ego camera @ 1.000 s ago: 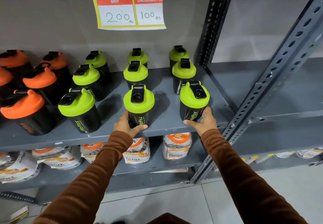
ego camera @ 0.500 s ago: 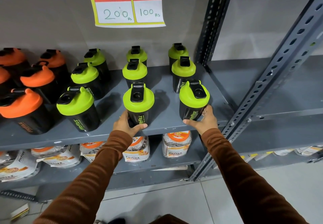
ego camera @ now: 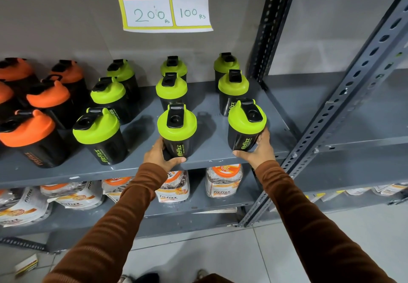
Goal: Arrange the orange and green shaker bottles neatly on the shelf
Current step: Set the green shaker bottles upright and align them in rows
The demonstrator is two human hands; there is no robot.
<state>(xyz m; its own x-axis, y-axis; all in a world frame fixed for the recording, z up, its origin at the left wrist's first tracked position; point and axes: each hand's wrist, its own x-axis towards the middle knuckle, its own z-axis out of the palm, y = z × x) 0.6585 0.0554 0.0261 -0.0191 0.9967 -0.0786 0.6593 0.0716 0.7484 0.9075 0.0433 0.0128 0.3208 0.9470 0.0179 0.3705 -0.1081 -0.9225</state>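
Both arms extended forward, brown sleeves to the wrists. Left hand (ego camera: 159,155) cupped, thumb curled across in front, fingers wrapped behind. Right hand (ego camera: 258,150) likewise curled in a grip, thumb pointing left, fingers up the far side.

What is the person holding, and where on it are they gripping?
Two green-lidded shaker bottles standing on the shelf: the left hand grips the middle front bottle, the right hand the right front bottle, each by its lower black body.
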